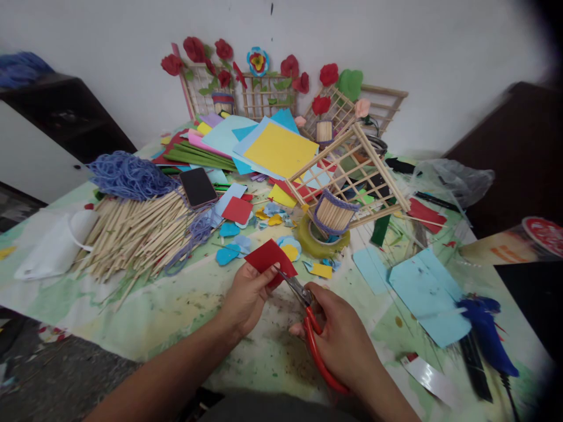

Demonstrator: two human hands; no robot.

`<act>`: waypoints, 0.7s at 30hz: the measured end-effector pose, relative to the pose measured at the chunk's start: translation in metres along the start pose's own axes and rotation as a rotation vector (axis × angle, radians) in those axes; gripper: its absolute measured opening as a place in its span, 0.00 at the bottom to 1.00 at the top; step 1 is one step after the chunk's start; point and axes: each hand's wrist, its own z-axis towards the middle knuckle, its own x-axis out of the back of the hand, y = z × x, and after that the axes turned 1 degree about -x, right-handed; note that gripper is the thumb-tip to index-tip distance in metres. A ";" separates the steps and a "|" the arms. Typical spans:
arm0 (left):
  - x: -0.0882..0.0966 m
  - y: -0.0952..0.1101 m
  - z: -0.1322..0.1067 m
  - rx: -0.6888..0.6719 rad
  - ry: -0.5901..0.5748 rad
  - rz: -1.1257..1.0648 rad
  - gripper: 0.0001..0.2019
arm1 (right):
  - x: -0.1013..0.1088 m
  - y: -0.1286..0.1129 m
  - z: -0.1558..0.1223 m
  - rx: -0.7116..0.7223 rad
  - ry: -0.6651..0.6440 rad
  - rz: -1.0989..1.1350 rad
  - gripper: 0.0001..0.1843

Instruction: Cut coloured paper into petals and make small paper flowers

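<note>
My left hand [248,296] pinches a piece of red paper [267,257] between thumb and fingers, near the table's front middle. In my right hand [341,328] is a pair of scissors [313,343] with red handles, its fingers wrapped round them. The metal blades point up and left and meet the lower edge of the red paper, close to my left thumb. Just beyond the paper lie cut blue and yellow paper petals [288,249]. A roll of yellowish tape [323,239] sits behind the scissors, with a small stick lattice [352,181] leaning above it.
Thin wooden sticks [136,234], blue yarn [132,174] and a phone [197,187] lie to the left. Coloured paper sheets [281,149] pile up behind. On the right are light blue paper [428,296], a blue glue gun [490,334] and a cutter [475,366]. Paper flowers [196,50] stand along the wall.
</note>
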 end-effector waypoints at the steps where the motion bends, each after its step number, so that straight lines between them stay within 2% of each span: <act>1: 0.000 0.000 0.000 0.001 -0.003 0.002 0.16 | 0.000 0.000 0.000 0.001 -0.001 0.004 0.18; 5: 0.000 0.001 -0.002 0.009 -0.001 0.002 0.17 | 0.000 -0.002 0.001 -0.019 -0.017 0.020 0.19; 16: -0.001 0.003 -0.002 -0.001 -0.048 -0.018 0.16 | 0.001 -0.006 0.000 -0.064 -0.049 0.049 0.09; 21: -0.001 0.004 -0.001 0.005 -0.043 -0.011 0.15 | -0.001 -0.005 -0.001 -0.053 -0.027 0.051 0.09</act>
